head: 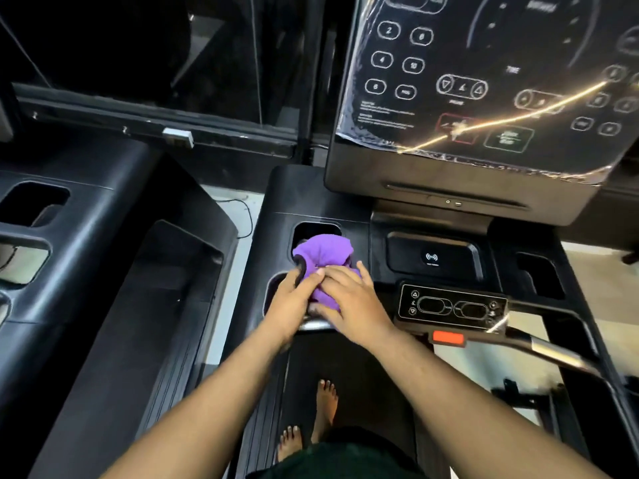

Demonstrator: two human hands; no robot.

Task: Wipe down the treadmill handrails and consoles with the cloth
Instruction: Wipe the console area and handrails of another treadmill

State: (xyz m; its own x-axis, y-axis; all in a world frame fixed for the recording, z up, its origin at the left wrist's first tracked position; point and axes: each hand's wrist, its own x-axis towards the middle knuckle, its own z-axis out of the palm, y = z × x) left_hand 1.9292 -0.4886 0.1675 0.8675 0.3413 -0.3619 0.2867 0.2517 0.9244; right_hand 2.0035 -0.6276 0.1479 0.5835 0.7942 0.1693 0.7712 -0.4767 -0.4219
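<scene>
A purple cloth lies bunched on the left side of the black treadmill console deck, over the cup-holder recesses. My left hand grips the left handrail grip with its fingers curled beside the cloth. My right hand lies on the cloth's near part, fingers spread and thumb tucked under it, holding it against the grip. The upright console screen, covered in plastic film, stands above to the right. The right handrail runs off to the lower right.
A small control panel with an orange safety clip sits right of my hands, behind it a wireless charging pad. A second treadmill's deck stands to the left. My bare feet are on the belt.
</scene>
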